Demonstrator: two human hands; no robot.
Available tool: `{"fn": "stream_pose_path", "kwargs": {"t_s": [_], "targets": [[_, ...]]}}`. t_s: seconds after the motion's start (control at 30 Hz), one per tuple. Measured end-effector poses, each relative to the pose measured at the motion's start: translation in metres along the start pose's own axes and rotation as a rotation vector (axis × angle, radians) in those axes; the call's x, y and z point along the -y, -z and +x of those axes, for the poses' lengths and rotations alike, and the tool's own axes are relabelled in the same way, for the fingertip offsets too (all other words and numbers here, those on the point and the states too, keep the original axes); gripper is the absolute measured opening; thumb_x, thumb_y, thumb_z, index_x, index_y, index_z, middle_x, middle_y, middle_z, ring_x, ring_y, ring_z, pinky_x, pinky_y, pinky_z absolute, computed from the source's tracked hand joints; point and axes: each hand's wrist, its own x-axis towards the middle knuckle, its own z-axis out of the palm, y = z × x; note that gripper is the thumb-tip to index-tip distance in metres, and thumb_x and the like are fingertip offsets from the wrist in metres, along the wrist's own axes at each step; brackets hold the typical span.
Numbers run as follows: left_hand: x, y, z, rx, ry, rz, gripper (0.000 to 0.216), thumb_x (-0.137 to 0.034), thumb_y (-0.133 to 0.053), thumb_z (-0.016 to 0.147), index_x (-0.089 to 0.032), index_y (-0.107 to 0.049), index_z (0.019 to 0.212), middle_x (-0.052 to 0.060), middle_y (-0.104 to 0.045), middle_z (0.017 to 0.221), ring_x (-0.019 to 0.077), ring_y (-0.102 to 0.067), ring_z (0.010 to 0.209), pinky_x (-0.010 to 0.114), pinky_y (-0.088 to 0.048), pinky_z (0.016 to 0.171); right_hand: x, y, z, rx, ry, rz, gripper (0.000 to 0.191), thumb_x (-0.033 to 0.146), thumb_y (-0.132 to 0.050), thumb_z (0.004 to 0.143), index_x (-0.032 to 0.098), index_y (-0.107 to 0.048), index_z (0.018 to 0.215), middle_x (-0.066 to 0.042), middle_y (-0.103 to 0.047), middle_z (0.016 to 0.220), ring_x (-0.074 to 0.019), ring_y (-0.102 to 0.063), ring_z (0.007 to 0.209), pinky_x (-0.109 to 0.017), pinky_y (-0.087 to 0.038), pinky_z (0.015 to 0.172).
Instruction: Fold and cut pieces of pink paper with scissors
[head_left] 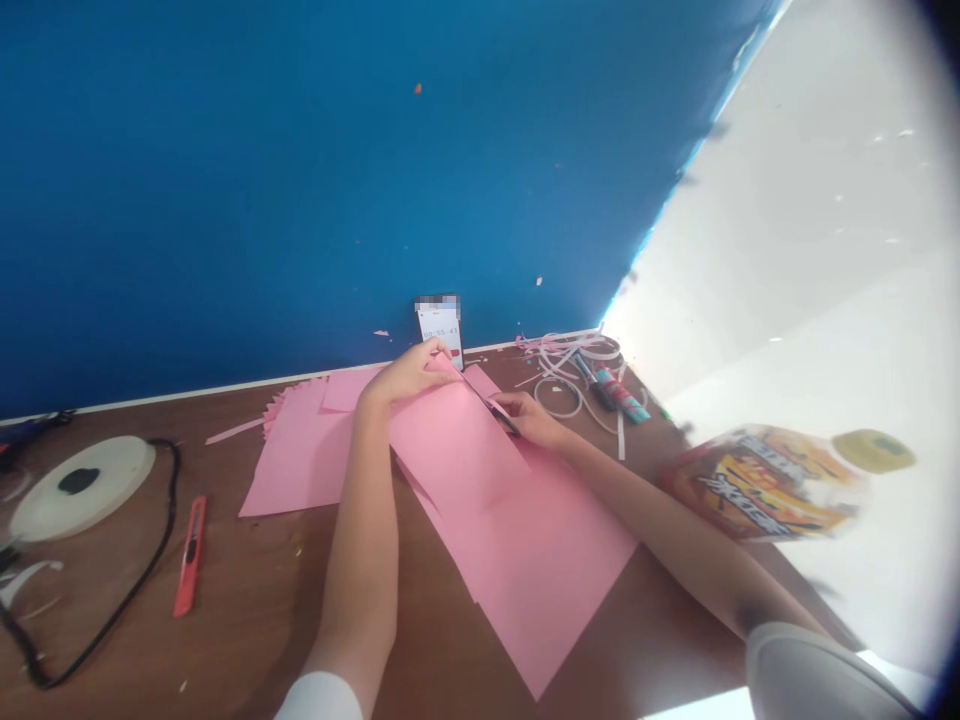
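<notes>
A large pink paper sheet [517, 540] lies slanted on the brown table [255, 610]. My left hand [409, 375] pinches its far corner, fingers closed on the paper's edge. My right hand [529, 415] is closed round a dark thin tool [491, 405], probably scissors or a knife, whose blade lies along the sheet's upper right edge. More pink sheets [300, 460] lie stacked underneath to the left.
A phone [440, 328] showing a timer leans on the blue wall. White paper strips [570, 365] and glue sticks [619, 392] lie at the back right. A red utility knife [190, 555], a black cable [135, 590] and a white disc [79, 487] sit left. A snack bag [765, 485] lies right.
</notes>
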Motion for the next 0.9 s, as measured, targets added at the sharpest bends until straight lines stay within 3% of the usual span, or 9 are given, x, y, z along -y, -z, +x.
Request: {"fn": "stream_pose_path", "kwargs": {"t_s": [0.37, 0.57, 0.73, 0.9], "targets": [[0.0040, -0.0005, -0.0011, 0.011, 0.010, -0.057, 0.040, -0.046, -0.062, 0.075, -0.023, -0.055, 0.106, 0.002, -0.060, 0.100, 0.0202, -0.056, 0.090, 0.029, -0.042, 0.077, 0.0026, -0.0029, -0.0041, -0.014, -0.020, -0.015, 0.041, 0.052, -0.072, 0.069, 0.014, -0.070, 0.086, -0.001, -0.061, 0.070, -0.0129, -0.053, 0.062, -0.022, -0.040, 0.054], [0.0024, 0.0007, -0.0009, 0.000, -0.025, -0.072, 0.038, -0.045, -0.063, 0.073, -0.019, -0.062, 0.101, 0.005, -0.063, 0.109, 0.0247, -0.057, 0.101, 0.032, -0.042, 0.085, 0.0015, -0.0045, -0.0045, -0.004, -0.003, 0.008, 0.041, 0.050, -0.073, 0.070, 0.015, -0.070, 0.090, -0.001, -0.061, 0.073, -0.0116, -0.052, 0.061, -0.022, -0.040, 0.055], [0.0015, 0.0024, -0.0023, 0.011, 0.020, -0.050, 0.036, -0.049, -0.063, 0.071, -0.016, -0.064, 0.086, 0.004, -0.065, 0.089, 0.0229, -0.058, 0.084, 0.031, -0.044, 0.071, 0.0016, -0.0051, -0.0054, -0.008, -0.009, -0.014, 0.042, 0.050, -0.072, 0.072, 0.015, -0.071, 0.094, 0.000, -0.061, 0.074, -0.0124, -0.054, 0.063, -0.022, -0.041, 0.056], [0.0044, 0.0022, -0.0028, 0.022, 0.037, -0.080, 0.036, -0.048, -0.063, 0.072, -0.014, -0.064, 0.082, 0.003, -0.063, 0.081, 0.0195, -0.057, 0.076, 0.027, -0.041, 0.063, -0.0014, -0.0048, -0.0048, 0.004, 0.032, -0.030, 0.042, 0.050, -0.070, 0.074, 0.015, -0.072, 0.098, -0.001, -0.063, 0.078, -0.0136, -0.056, 0.067, -0.024, -0.043, 0.060]]}}
